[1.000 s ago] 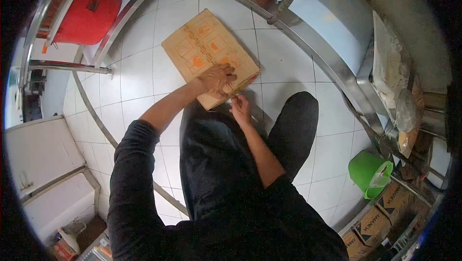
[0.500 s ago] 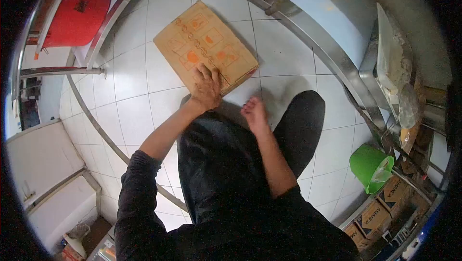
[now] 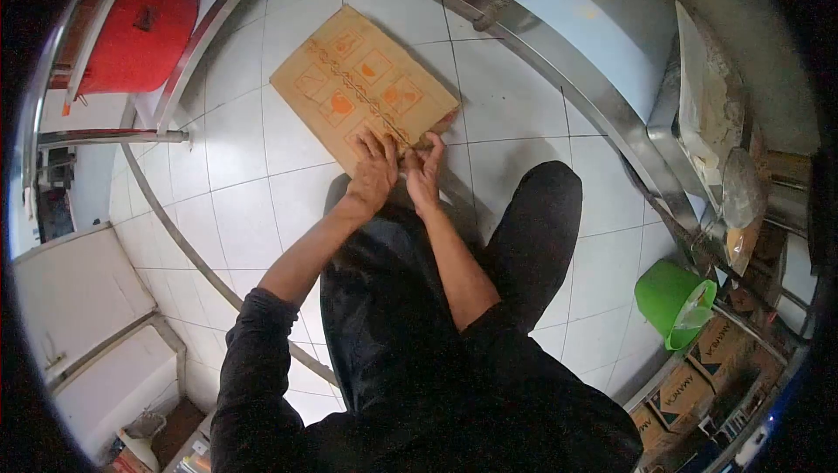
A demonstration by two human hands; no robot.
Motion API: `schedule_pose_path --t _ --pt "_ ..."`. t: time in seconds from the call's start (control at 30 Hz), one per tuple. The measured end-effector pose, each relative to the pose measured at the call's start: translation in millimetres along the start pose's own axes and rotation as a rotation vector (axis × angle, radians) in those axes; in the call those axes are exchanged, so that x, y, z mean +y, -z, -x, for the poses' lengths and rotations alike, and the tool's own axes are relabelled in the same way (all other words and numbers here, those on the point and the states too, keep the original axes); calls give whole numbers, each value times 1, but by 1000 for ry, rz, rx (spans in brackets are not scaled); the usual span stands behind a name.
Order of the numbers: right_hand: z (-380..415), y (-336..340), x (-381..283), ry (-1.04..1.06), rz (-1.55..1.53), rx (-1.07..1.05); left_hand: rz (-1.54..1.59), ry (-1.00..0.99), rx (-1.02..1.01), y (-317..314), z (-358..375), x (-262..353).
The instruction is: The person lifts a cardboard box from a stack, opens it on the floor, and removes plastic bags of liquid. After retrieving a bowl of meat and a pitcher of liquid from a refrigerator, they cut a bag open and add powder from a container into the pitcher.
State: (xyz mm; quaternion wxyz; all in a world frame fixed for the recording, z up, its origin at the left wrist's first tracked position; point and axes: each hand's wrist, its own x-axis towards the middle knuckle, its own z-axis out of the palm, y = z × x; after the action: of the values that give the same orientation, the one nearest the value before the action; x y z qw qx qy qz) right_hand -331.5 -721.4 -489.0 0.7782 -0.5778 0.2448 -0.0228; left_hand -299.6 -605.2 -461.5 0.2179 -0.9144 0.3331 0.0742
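A brown cardboard box (image 3: 349, 80) with orange printed pictures lies on the white tiled floor in front of my knees. My left hand (image 3: 374, 169) rests with its fingers spread on the box's near corner. Beside it, my right hand (image 3: 424, 174) touches the near edge of the box, its fingers apart. Whether the right fingertips pinch a flap is too small to tell.
A green bucket (image 3: 668, 298) stands at the right, near several cartons (image 3: 685, 396). A steel table frame (image 3: 559, 76) curves across the upper right. At the upper left is a red container (image 3: 144, 28). A grey hose (image 3: 179, 233) crosses the floor at left.
My right hand has moved up and left to the box's near edge, and its fingers have opened. The left hand stays on the box.
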Motion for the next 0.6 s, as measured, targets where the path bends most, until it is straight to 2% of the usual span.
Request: schedule_pose_path --t 0.07,0.17,0.27,0.47,0.5,0.6 --pt "-1 3 -1 37 118 -29 81 1 71 -4 0 0" --pt "4 2 -2 90 107 -23 -170 -85 -16 22 4 -3" --pt "6 -3 -4 146 194 43 -142 -133 -2 37 6 -6" --pt "-2 2 0 197 71 14 -199 -182 11 52 11 -14" --pt "-12 8 1 209 155 18 -233 -194 4 51 13 -14" --pt "-23 22 -8 534 545 58 -265 -204 6 45 11 -15"
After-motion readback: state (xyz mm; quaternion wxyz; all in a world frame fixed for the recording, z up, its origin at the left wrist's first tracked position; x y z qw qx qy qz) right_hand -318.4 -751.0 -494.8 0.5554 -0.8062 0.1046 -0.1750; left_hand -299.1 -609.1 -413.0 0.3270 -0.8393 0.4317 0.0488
